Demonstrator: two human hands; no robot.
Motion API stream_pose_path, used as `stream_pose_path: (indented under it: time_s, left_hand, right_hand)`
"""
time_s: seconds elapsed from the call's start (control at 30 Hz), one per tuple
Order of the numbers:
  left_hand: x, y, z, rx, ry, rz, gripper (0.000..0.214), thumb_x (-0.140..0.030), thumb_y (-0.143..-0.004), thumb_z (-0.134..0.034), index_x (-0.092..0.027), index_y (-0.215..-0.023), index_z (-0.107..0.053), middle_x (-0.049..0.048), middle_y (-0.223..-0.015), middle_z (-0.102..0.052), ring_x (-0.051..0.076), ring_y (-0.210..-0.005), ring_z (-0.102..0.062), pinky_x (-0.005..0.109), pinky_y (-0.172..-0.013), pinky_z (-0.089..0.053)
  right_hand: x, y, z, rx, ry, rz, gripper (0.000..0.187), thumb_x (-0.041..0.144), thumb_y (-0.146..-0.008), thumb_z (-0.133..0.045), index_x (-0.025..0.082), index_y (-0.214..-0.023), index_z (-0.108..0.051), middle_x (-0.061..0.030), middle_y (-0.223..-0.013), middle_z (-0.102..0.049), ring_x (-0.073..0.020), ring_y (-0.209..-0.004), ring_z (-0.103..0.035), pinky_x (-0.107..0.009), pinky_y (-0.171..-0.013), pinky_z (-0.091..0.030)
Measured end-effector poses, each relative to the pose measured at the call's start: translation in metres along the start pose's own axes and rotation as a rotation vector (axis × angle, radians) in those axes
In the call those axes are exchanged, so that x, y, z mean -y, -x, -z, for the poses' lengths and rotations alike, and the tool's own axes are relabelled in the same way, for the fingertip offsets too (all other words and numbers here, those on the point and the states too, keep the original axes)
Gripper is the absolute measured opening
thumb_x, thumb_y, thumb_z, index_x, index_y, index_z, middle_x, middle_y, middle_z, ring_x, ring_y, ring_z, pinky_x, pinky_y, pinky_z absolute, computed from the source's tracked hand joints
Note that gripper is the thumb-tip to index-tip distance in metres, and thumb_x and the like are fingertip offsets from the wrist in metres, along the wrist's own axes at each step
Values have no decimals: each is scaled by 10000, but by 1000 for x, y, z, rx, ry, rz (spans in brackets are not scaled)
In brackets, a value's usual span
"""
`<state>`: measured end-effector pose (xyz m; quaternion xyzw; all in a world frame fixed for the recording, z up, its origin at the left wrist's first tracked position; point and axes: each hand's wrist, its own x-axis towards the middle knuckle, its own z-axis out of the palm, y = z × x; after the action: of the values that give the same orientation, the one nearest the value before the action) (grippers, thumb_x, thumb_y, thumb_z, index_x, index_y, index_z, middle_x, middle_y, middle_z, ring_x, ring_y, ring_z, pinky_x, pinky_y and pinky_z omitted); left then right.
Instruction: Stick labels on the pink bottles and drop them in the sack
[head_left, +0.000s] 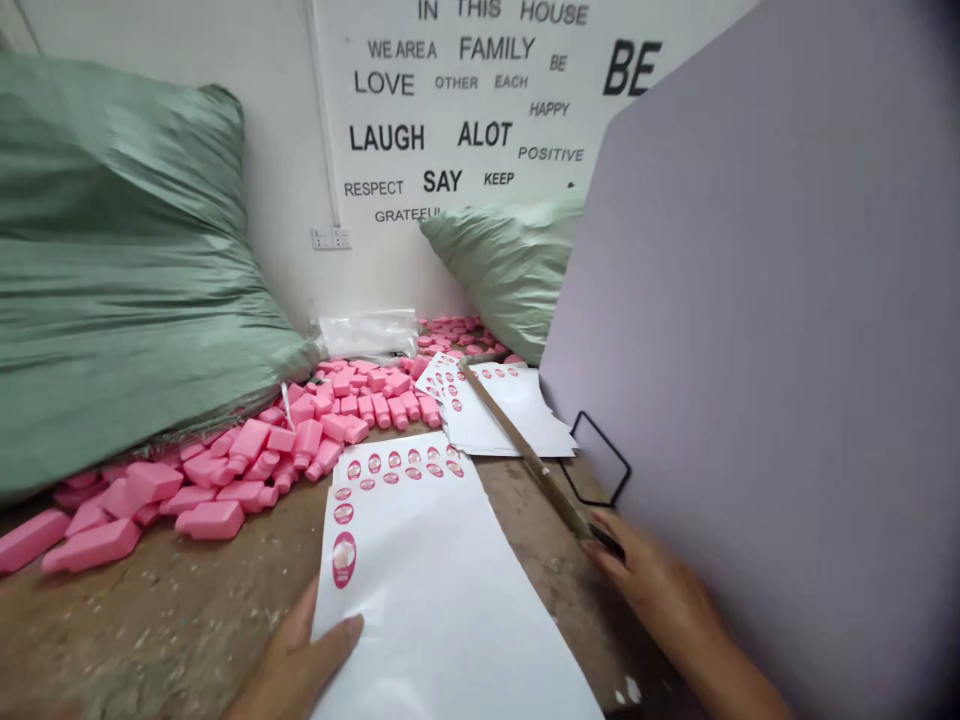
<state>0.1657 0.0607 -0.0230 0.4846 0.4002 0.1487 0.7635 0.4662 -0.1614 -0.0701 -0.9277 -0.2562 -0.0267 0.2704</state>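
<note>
My left hand (304,655) is closed on the left edge of white label sheets (450,600), its thumb on top. Pink oval labels run along the sheets' far edge and left side; the rest of the top face is blank white. My right hand (637,560) is closed at the near end of a long thin brownish bar (517,440), where a black part shows. The bar slants away from me over a second stack of label sheets (510,415), and a short crosspiece shows at its far end. My right fingers are partly hidden.
Many pink bottles (300,430) lie heaped on the brown surface (187,610). A large green sack (127,280) leans at left, another green sack (517,260) behind. A tall pale lilac panel (750,330) fills the right, with a black wire frame (626,470) beside it. Clear plastic (367,333) lies by the wall.
</note>
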Motion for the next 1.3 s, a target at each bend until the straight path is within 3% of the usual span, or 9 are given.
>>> stream_pose_path:
  time_s: [0.17, 0.27, 0.4, 0.53, 0.73, 0.87, 0.97, 1.1, 1.3]
  left_hand:
    - [-46, 15, -4, -56, -248, -111, 786, -480, -582, -806, -237, -1279, -538, 72, -1096, -727, 359, -1030, -659, 440, -814, -567]
    - [-75, 9, -20, -109, -304, -235, 740, -473, -605, -783, -243, -1263, -534, 84, -1090, -724, 322, -893, -703, 389, -715, -592]
    - [-119, -19, -55, -33, -294, -418, 752, -376, -658, -751, -224, -1328, -445, 65, -908, -738, 221, -563, -679, 327, -506, -564]
    - [-148, -63, -83, 28, -275, -581, 752, -285, -670, -723, -203, -1353, -419, 55, -890, -728, 181, -536, -660, 276, -483, -537]
    - [-111, -128, -59, 126, -420, -202, 802, -227, -657, -713, -181, -1385, -378, 77, -921, -741, 222, -666, -695, 321, -594, -561]
    - [-89, -156, -55, 186, -478, -104, 831, -155, -631, -712, -181, -1393, -382, 63, -937, -742, 235, -732, -700, 315, -631, -546]
    - [-87, -180, -78, 224, -503, -98, 682, -113, -679, -681, -164, -1323, -466, 67, -965, -730, 225, -778, -690, 327, -697, -547]
    - [-91, -219, -123, 247, -565, -120, 377, -284, -873, -600, -162, -1224, -541, 87, -1115, -641, 194, -905, -644, 385, -784, -549]
    - [-98, -274, -185, 191, -704, -230, 367, -353, -898, -567, -164, -1212, -552, 98, -1206, -587, 215, -1015, -606, 429, -845, -532]
  right_hand:
    - [-5, -17, -18, -2, -84, -24, 400, 424, -696, -483, 197, -912, -731, -131, -950, -750, -360, -839, -690, -422, -696, -493]
    - [-3, -23, -15, -63, -176, -56, 396, 454, -698, -447, 197, -850, -708, -108, -834, -751, -306, -771, -694, -351, -646, -487]
    - [5, -35, 3, -192, -273, -123, 453, 556, -726, -429, 192, -830, -678, -49, -647, -685, -231, -602, -631, -282, -526, -428]
    - [17, -45, 20, -297, -316, -181, 478, 587, -716, -429, 184, -820, -663, -11, -536, -581, -193, -504, -525, -274, -484, -367]
    - [34, -47, 27, -344, -354, -260, 426, 583, -689, -440, 209, -754, -634, 19, -492, -500, -164, -478, -459, -260, -466, -336]
    - [49, -50, 36, -349, -347, -295, 387, 568, -651, -447, 221, -692, -614, 25, -463, -458, -159, -470, -434, -262, -467, -337]
    - [57, -53, 44, -354, -325, -277, 387, 569, -651, -442, 222, -676, -611, 12, -486, -497, -169, -492, -460, -266, -473, -348]
    - [64, -57, 49, -356, -321, -264, 397, 575, -645, -441, 227, -688, -627, 2, -515, -550, -181, -508, -496, -268, -479, -362]
    - [60, -54, 43, -264, -264, -332, 460, 660, -607, -407, 275, -699, -641, 15, -505, -585, -216, -491, -556, -294, -466, -403]
